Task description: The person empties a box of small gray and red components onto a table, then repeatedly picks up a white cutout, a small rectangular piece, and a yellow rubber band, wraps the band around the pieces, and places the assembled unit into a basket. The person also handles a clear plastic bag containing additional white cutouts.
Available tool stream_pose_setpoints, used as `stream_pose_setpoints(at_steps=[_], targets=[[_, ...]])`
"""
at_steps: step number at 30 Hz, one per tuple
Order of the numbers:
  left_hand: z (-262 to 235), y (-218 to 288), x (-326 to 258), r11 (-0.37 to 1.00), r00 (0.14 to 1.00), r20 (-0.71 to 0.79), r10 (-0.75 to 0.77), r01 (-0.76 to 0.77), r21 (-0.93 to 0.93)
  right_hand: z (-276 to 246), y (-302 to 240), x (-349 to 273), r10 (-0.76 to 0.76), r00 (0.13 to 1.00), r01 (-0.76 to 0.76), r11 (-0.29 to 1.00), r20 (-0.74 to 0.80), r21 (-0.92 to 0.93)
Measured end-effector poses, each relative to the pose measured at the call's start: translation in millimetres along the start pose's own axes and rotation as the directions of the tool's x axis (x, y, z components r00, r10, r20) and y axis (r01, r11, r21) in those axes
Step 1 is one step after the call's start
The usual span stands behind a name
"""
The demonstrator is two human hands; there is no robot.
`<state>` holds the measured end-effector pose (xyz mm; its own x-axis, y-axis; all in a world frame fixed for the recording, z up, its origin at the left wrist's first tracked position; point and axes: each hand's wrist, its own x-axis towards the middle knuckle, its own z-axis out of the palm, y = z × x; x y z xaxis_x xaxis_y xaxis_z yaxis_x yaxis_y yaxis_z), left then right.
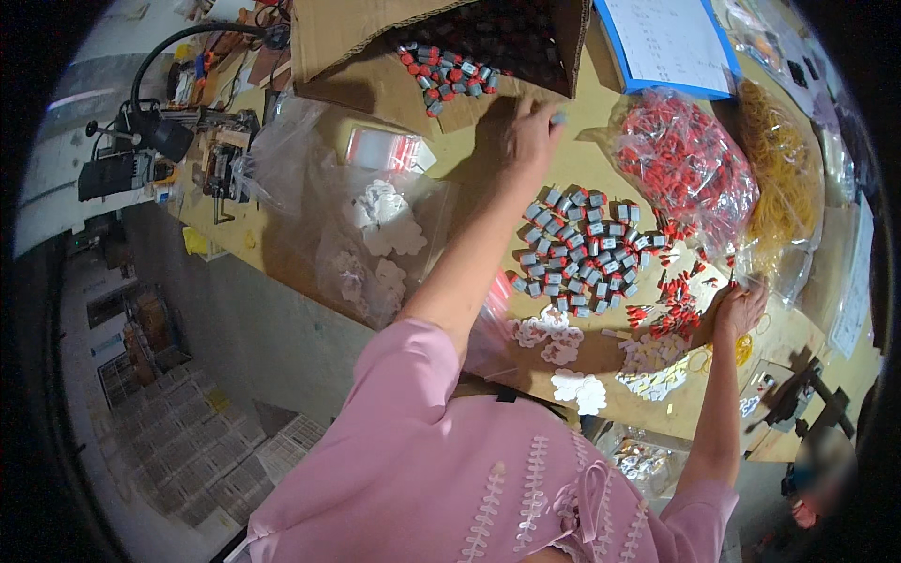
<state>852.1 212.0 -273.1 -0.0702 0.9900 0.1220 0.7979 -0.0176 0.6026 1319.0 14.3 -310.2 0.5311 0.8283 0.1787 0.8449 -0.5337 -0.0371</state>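
My left hand (531,141) is stretched forward to the front flap of an open cardboard carton (347,33), fingers slightly apart. A small blue-grey spot shows at one fingertip; I cannot make out what it is. Small grey motors with red ends (450,77) spill from the carton. Many more such motors (587,249) lie grouped between my arms. At the right, my right hand (741,305) has its fingers pressed together beside a loose pile of small red-and-black parts (671,305). Whatever it pinches is too small to name.
A clear bag of red parts (685,159) and a bag of yellow rubber bands (779,169) lie at the right. White cut-out pieces (385,220) sit in a plastic bag at the left. Near the front edge are more white pieces (579,389). A blue-edged paper board (666,42) lies behind.
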Motion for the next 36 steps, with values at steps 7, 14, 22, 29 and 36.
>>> stream_pose_setpoints(at_steps=[7, 14, 22, 29, 36], targets=[[-34.4, 12.0, -71.0, 0.994, 0.957, 0.276, 0.086, -0.062, -0.093, -8.1, -7.8, 1.9, 0.017, 0.999, -0.015, 1.0, 0.045, -0.027], [-82.9, -37.4, -11.8, 0.99, 0.987, -0.125, 0.106, -0.093, 0.107, -1.6, 0.9, -1.4, -0.001, 1.0, 0.002, 1.0, 0.024, -0.029], [-81.0, -98.6, 14.5, 0.895, 0.976, -0.077, -0.206, 0.219, 0.388, -1.3, -1.5, 0.3, -0.011, 1.0, 0.011, 1.0, 0.007, 0.002], [-85.1, -72.4, -64.0, 0.978, 0.999, 0.02, -0.042, 0.037, 0.207, -3.9, -5.0, -0.8, 0.0, 1.0, 0.0, 1.0, 0.011, 0.025], [-78.1, -62.1, -47.6, 0.98, 0.975, -0.098, 0.2, -0.199, 0.014, -7.1, -8.0, -2.6, -0.004, 1.0, 0.004, 1.0, -0.004, 0.009]])
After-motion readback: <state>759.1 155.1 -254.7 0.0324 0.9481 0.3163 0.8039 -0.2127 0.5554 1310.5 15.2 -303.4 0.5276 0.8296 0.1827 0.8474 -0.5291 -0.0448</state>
